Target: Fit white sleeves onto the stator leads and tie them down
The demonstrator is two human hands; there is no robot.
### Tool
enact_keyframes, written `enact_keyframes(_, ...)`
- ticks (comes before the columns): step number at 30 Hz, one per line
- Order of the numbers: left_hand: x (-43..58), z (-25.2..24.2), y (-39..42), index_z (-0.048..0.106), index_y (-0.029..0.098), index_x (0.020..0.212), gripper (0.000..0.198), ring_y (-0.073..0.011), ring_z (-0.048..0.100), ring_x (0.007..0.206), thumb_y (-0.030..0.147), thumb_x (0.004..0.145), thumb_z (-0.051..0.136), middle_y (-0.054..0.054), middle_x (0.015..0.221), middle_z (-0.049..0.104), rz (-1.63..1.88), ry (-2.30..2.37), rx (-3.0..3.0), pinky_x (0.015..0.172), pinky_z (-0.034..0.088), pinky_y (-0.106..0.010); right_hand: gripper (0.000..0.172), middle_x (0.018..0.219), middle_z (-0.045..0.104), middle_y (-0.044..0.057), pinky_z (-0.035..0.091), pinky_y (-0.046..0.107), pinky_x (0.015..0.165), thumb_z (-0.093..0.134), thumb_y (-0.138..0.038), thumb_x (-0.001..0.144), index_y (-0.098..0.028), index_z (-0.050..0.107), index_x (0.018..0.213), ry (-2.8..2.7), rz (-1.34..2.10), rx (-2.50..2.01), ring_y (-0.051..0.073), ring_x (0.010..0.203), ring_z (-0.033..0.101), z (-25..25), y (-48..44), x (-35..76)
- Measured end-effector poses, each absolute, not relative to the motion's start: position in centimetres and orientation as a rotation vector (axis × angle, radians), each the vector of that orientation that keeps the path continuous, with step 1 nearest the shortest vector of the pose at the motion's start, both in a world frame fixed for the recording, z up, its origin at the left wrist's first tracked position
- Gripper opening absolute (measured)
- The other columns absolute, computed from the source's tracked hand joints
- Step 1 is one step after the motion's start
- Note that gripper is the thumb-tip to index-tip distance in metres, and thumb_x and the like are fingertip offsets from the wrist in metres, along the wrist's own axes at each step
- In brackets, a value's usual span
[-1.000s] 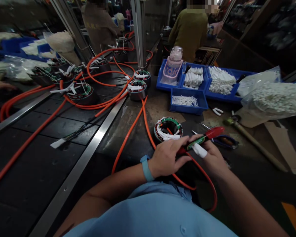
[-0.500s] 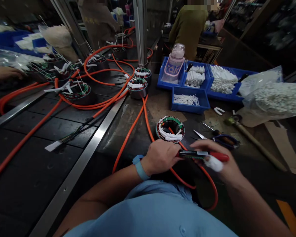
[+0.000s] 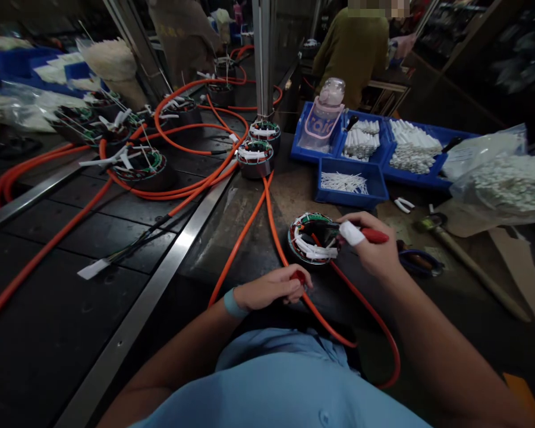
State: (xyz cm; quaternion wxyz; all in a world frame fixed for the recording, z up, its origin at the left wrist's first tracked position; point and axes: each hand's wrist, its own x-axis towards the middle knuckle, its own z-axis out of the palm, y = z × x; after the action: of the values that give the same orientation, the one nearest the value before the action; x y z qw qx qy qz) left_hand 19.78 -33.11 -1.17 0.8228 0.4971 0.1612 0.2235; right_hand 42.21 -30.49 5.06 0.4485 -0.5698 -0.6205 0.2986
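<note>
A ring-shaped motor stator [image 3: 314, 252] with white sleeves, green board and wires lies on the bench in front of me. My right hand [image 3: 376, 248] grips a marker pen [image 3: 374, 236] by its red end, its dark front part over the stator's right side. Whether the tip touches is too small to tell. White tape [image 3: 352, 233] wraps a digit of that hand. Closer to my body, my left hand [image 3: 274, 286] is closed around a small red marker cap [image 3: 298, 277]. An orange cable [image 3: 374, 324] runs out from the stator toward my lap.
Blue bins [image 3: 352, 199] with white ties and sleeves stand behind, beside a bottle [image 3: 323, 119]. Scissors [image 3: 417, 263], cutters [image 3: 403, 205] and a hammer [image 3: 472, 267] lie right. More stators [image 3: 255, 159] with orange cables fill the left. A co-worker [image 3: 352, 53] is at the back.
The marker has come apart from its cap. My right hand has carried the marker up and left to the stator, while my left hand has drawn slightly back with the cap.
</note>
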Motion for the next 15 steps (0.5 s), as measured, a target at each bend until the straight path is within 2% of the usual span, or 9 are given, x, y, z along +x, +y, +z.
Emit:
enact_keyframes(2,19.8,-1.4,-33.1,0.049,0.012,0.098,0.038,-0.0072,0.036,0.058,0.048,0.086,0.053,0.005,0.064,0.038,0.509,0.361,1.033,0.057,0.029,-0.020,0.020,0.078,0.066,0.002,0.047,0.027,0.067,0.060,-0.035,0.078,-0.018,0.066,0.085,-1.683,0.601,-1.411,0.015,0.071,0.060,4.5,-29.4,41.7)
enact_keyframes(5,19.7,-1.3,-32.9,0.051,0.013,0.096,0.037,-0.0072,0.038,0.060,0.047,0.084,0.057,0.003,0.066,0.043,0.525,0.416,1.066,0.056,0.029,-0.019,0.017,0.079,0.066,0.001,0.045,0.027,0.069,0.058,-0.032,0.079,-0.017,0.065,0.080,-1.800,0.487,-1.424,0.015,0.072,0.059,4.2,-28.6,41.3)
enact_keyframes(10,19.1,-0.5,-32.8,0.057,0.013,0.099,0.035,-0.0072,0.042,0.061,0.045,0.085,0.054,0.002,0.072,0.050,0.519,0.577,1.326,0.058,0.035,-0.019,0.021,0.065,0.061,0.000,0.045,0.025,0.055,0.060,-0.038,0.079,-0.018,0.064,0.078,-1.498,0.752,-1.339,0.013,0.056,0.055,5.1,-30.4,42.6)
enact_keyframes(13,19.1,0.7,-32.6,0.060,0.014,0.099,0.031,-0.0115,0.054,0.075,0.041,0.088,0.049,-0.002,0.086,0.060,0.613,0.680,1.624,0.071,0.042,-0.023,0.027,0.063,0.059,0.001,0.043,0.024,0.045,0.062,-0.045,0.078,-0.018,0.066,0.076,-1.272,0.910,-1.191,0.013,0.048,0.054,5.6,-33.6,43.8)
enact_keyframes(15,19.5,1.7,-32.5,0.060,0.015,0.102,0.030,-0.0145,0.058,0.084,0.039,0.089,0.049,-0.004,0.093,0.064,0.622,0.715,1.860,0.077,0.042,-0.025,0.029,0.067,0.062,0.003,0.043,0.024,0.046,0.064,-0.047,0.076,-0.018,0.067,0.074,-1.281,0.895,-1.190,0.013,0.052,0.056,6.0,-36.0,44.4)
